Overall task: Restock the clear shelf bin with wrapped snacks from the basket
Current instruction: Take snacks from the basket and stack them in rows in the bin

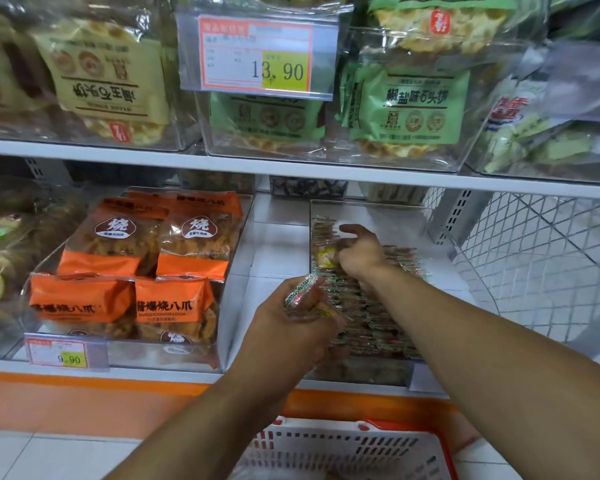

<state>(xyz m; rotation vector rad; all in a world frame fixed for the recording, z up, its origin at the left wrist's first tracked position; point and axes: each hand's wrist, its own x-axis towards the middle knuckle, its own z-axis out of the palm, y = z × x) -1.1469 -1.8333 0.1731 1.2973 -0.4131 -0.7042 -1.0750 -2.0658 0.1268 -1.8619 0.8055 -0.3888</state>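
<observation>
Two bare hands are seen: the left hand (291, 327) and the right hand (361, 258). Four orange plastic snack bags (136, 258) are counted left of the left hand. One red-and-white slotted plastic basket (347, 448) is seen below both hands. Two yellow-patched price tags (257, 57) are counted.

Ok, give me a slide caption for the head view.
Left hand holds snacks; right hand sets one in the bin above the basket.
</observation>
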